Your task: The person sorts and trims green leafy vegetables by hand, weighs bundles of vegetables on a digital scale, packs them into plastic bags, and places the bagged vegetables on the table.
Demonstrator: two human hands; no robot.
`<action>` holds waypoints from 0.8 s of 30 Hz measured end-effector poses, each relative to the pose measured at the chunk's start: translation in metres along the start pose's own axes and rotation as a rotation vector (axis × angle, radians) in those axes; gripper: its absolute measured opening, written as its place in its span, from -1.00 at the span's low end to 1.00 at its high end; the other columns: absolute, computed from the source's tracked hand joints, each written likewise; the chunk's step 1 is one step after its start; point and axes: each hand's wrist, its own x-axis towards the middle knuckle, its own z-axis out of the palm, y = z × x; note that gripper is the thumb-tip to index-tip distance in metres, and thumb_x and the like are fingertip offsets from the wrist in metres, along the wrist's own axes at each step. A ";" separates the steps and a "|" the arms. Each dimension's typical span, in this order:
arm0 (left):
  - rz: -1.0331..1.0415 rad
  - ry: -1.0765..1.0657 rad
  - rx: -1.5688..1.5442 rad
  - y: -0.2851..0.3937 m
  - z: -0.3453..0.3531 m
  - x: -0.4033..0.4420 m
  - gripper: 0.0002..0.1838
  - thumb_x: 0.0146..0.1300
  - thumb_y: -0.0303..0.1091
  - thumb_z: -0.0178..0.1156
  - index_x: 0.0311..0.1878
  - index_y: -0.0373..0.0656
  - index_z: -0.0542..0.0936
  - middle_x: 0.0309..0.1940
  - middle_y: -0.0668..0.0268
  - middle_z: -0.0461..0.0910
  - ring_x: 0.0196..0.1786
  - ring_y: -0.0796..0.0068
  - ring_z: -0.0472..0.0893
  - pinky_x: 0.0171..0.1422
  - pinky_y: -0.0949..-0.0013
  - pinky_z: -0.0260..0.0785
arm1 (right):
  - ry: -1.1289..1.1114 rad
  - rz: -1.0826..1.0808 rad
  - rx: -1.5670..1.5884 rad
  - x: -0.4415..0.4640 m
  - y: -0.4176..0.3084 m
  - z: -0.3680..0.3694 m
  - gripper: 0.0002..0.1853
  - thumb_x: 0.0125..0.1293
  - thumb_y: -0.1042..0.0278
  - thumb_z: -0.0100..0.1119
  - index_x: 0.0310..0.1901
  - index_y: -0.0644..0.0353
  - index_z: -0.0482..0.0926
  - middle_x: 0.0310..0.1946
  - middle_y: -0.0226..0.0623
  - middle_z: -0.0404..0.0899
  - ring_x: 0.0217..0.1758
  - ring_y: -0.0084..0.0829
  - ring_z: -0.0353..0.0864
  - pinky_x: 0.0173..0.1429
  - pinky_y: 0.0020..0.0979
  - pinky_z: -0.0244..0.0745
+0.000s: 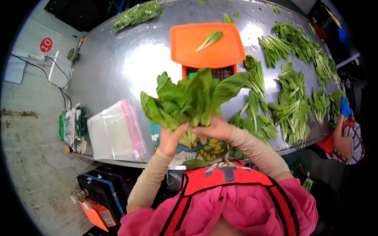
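A bunch of leafy greens (193, 98) is held up in front of my chest, leaves pointing away from me and pale stems toward me. My left hand (171, 138) closes round the stems from the left side. From the other side my right hand (215, 128) grips the same stems, its fingers partly hidden by leaves. Below the bunch lies a printed sack (210, 151), mostly covered by it. Just beyond, an orange scale (208, 45) stands on the metal table, one loose leafy stalk (210, 40) on its top; the bunch hides part of its front.
Clear plastic bags (114, 131) lie stacked at left. A bagged pack of greens (138, 15) sits at the far edge of the metal table (98, 59). Several piles of greens (293, 106) spread over the right side. Another person's blue-gloved hand (345, 107) is at the right edge.
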 end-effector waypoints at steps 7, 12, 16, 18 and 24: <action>-0.091 0.234 0.484 -0.133 -0.057 -0.053 -0.49 -0.01 -0.36 0.32 0.03 -0.29 0.44 -0.07 0.10 0.52 -0.07 0.17 0.51 0.06 0.24 0.31 | 0.070 0.239 -0.288 -0.011 0.127 0.060 -0.25 -0.03 -0.04 0.30 0.15 0.24 0.34 -0.06 0.04 0.50 -0.04 -0.11 0.52 0.09 -0.29 0.42; 0.036 0.348 0.656 -0.142 -0.047 -0.053 -0.40 -0.14 -0.29 0.40 0.01 -0.31 0.44 -0.10 -0.05 0.50 -0.14 -0.06 0.49 0.03 0.10 0.28 | 0.015 0.189 -0.673 -0.011 0.116 0.041 -0.10 -0.13 -0.18 0.35 0.17 0.30 0.33 0.18 0.13 0.26 0.19 0.01 0.30 0.29 -0.28 0.21; 0.079 0.493 0.573 -0.144 -0.043 -0.053 -0.31 -0.18 -0.27 0.44 -0.01 -0.41 0.35 -0.11 -0.08 0.49 -0.13 -0.04 0.50 0.03 0.16 0.30 | -0.133 0.231 -0.277 -0.011 0.105 0.017 -0.22 -0.02 -0.14 0.30 0.12 0.32 0.38 -0.05 0.03 0.49 0.03 -0.10 0.47 0.14 -0.32 0.34; 0.081 0.541 0.494 -0.140 -0.041 -0.054 -0.29 -0.17 -0.28 0.44 -0.01 -0.45 0.30 -0.11 -0.08 0.49 -0.11 -0.03 0.50 0.03 0.18 0.31 | -0.139 0.457 -0.080 -0.015 0.088 0.012 -0.33 0.06 -0.12 0.22 0.02 0.33 0.44 -0.15 0.04 0.55 -0.03 -0.09 0.52 0.06 -0.29 0.38; -0.001 0.472 0.482 -0.120 -0.052 -0.054 -0.30 -0.11 -0.30 0.43 -0.02 -0.48 0.25 -0.13 -0.06 0.49 -0.12 0.14 0.52 0.02 0.26 0.34 | -0.034 0.244 -0.693 0.006 0.114 0.050 -0.45 0.18 -0.06 0.03 -0.17 0.41 0.50 -0.10 0.17 0.47 0.04 0.04 0.44 0.13 -0.22 0.33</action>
